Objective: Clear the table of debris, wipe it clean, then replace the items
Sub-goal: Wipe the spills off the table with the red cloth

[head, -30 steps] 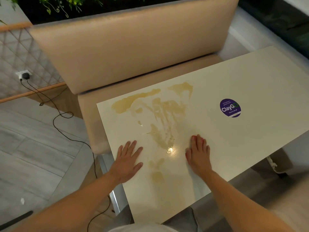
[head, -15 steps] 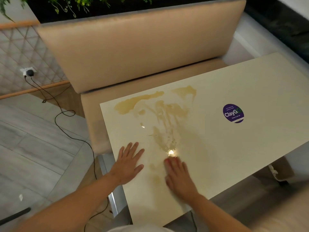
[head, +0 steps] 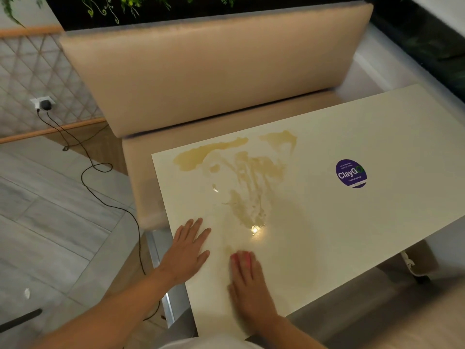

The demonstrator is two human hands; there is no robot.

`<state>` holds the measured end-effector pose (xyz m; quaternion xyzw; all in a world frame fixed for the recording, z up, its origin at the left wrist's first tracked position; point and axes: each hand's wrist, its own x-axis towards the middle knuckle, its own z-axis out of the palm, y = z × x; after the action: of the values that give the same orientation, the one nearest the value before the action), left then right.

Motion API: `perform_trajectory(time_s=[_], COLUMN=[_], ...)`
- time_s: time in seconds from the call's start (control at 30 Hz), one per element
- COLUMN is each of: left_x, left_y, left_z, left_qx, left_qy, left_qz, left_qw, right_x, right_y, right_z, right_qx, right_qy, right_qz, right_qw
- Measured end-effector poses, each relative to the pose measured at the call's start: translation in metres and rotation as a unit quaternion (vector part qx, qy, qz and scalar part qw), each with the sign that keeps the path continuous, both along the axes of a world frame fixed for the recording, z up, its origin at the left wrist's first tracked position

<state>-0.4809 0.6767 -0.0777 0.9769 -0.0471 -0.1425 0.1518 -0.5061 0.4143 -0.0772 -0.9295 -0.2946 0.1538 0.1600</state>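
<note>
The cream table (head: 364, 137) carries a smeared yellowish-brown spill (head: 241, 170) across its left half, with a wet glint near the front. My left hand (head: 187, 248) lies flat on the table's left edge, fingers apart, holding nothing. My right hand (head: 247, 285) presses flat on the table near the front edge, just below the spill. A pale wipe (head: 221, 306), hardly distinct from the tabletop, shows blurred under and beside it.
A purple round ClayGo sticker (head: 351, 173) sits on the table's right half. A beige booth seat (head: 214, 69) stands behind the table. A black cable (head: 100, 170) runs from a wall socket across the grey floor at left.
My right hand has slid left and toward me across the lower spill, smearing the small stains there. The left hand has stayed put.
</note>
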Motion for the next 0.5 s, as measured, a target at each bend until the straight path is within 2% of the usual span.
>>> perform_trajectory(time_s=[0.07, 0.2, 0.37, 0.5], left_x=[-0.003, -0.005, -0.006, -0.006], left_y=[-0.001, -0.003, -0.001, 0.001], left_z=[0.000, 0.001, 0.001, 0.003], left_qx=[-0.001, -0.010, -0.013, -0.017], left_qy=[0.002, -0.004, 0.000, 0.004], left_qz=[0.009, 0.025, 0.029, 0.021], left_qw=[1.000, 1.000, 0.999, 1.000], right_x=[-0.007, 0.043, 0.101, 0.057], right_y=[-0.002, -0.009, 0.007, 0.012], right_z=[-0.004, 0.005, 0.011, 0.011], right_qx=[-0.007, -0.028, -0.051, -0.023], right_qy=[-0.009, -0.016, -0.006, 0.015], right_qz=[0.055, 0.112, -0.004, 0.009], right_qw=[0.998, 0.993, 0.999, 1.000])
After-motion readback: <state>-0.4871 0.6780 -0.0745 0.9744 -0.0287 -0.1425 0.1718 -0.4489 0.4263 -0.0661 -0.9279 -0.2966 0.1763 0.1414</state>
